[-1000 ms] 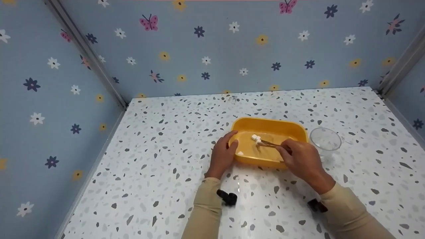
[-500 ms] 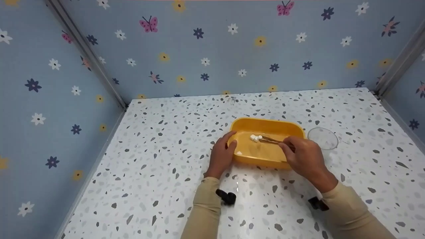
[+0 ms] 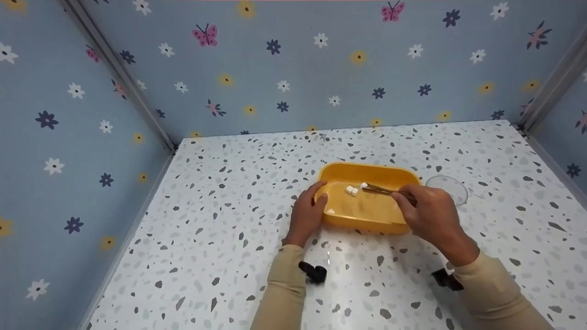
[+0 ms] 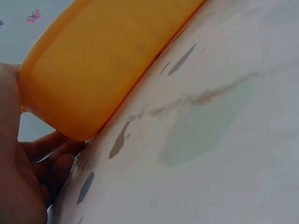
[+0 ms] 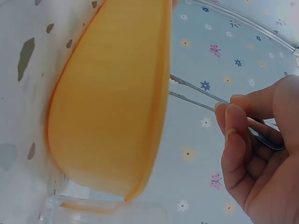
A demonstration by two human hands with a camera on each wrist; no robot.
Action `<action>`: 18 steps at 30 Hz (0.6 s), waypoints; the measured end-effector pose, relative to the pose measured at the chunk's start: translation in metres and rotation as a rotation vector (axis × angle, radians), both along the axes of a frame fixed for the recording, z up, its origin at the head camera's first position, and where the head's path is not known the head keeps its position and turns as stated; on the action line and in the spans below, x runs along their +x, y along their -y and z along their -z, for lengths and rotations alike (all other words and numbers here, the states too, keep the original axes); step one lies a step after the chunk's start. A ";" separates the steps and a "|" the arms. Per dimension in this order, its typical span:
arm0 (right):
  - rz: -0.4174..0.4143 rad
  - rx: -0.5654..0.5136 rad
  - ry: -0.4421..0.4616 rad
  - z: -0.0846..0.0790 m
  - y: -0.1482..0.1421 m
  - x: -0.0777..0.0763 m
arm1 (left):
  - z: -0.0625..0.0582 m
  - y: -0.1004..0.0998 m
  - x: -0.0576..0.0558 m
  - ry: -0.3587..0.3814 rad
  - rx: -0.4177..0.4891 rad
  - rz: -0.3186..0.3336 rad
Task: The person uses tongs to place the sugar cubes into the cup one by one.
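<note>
My left hand [image 3: 306, 213] grips the left end of a yellow plastic tub [image 3: 367, 170], thumb at the rim and fingers around the outside. In the left wrist view its fingers [image 4: 58, 161] reach under the tub's lower corner. My right hand [image 3: 433, 214] pinches metal tweezers [image 3: 384, 190] between thumb and fingers, over the tub's right part. A small white cube [image 3: 364, 185] is at the tweezer tips. Two more white cubes [image 3: 352, 190] lie together on the tub floor, left of the tips. In the right wrist view the tub wall hides the tweezer tips.
A clear round container [image 3: 447, 177] stands right of the tub, partly behind my right hand. The speckled white tabletop [image 3: 220, 220] meets a flowered blue wall [image 3: 302, 68] at the back and panels at both sides. A small white patch [image 3: 331, 211] shows at the tub's front left.
My right hand and the tweezers have moved right, and one white cube has come away from the others with the tips. My left hand keeps its hold on the tub.
</note>
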State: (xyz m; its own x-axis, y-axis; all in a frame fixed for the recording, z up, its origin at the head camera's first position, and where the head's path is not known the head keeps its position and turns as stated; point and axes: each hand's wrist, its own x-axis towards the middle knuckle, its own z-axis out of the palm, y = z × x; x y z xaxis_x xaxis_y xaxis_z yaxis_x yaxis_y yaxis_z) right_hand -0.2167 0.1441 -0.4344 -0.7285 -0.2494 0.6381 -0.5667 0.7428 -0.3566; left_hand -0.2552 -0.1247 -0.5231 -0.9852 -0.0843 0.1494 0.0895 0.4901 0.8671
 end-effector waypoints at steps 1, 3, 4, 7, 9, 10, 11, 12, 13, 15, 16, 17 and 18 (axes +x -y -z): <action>0.002 -0.003 0.001 -0.002 -0.001 0.001 | 0.000 0.000 0.000 -0.001 -0.003 0.002; 0.007 -0.008 0.001 -0.004 -0.002 0.002 | 0.000 0.001 0.000 0.002 -0.009 0.004; 0.009 -0.009 0.000 -0.006 -0.003 0.002 | 0.000 0.001 0.000 0.001 -0.010 0.004; 0.020 -0.011 -0.001 -0.010 -0.007 0.002 | 0.000 0.001 -0.001 0.000 -0.012 0.005; 0.031 -0.011 -0.006 -0.013 -0.011 0.002 | -0.001 0.000 -0.001 0.001 -0.014 0.007; 0.036 -0.013 -0.006 -0.014 -0.012 0.002 | -0.001 0.000 0.000 0.001 -0.014 0.007; 0.042 -0.015 -0.005 -0.016 -0.014 0.003 | -0.001 0.000 0.000 0.002 -0.015 0.007; 0.046 -0.018 -0.008 -0.017 -0.015 0.003 | -0.001 0.000 0.000 0.004 -0.011 0.006; 0.051 -0.020 -0.011 -0.018 -0.016 0.003 | -0.001 0.000 0.000 0.006 -0.007 0.005; 0.064 -0.020 -0.012 -0.020 -0.018 0.004 | -0.001 0.000 0.000 0.010 0.000 0.003; 0.068 -0.022 -0.010 -0.021 -0.019 0.005 | -0.001 0.000 0.000 0.012 0.004 0.003; 0.072 -0.024 -0.009 -0.022 -0.019 0.005 | -0.001 0.000 0.000 0.014 0.007 0.003; 0.076 -0.027 -0.010 -0.023 -0.020 0.005 | -0.001 0.000 0.000 0.015 0.012 0.003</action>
State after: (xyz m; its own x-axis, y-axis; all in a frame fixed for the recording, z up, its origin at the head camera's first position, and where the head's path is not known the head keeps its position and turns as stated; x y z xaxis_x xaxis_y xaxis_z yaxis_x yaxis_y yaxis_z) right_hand -0.2114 0.1643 -0.4117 -0.7384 -0.1767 0.6508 -0.5128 0.7739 -0.3717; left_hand -0.2549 -0.1243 -0.5221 -0.9876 -0.0826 0.1331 0.0777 0.4798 0.8740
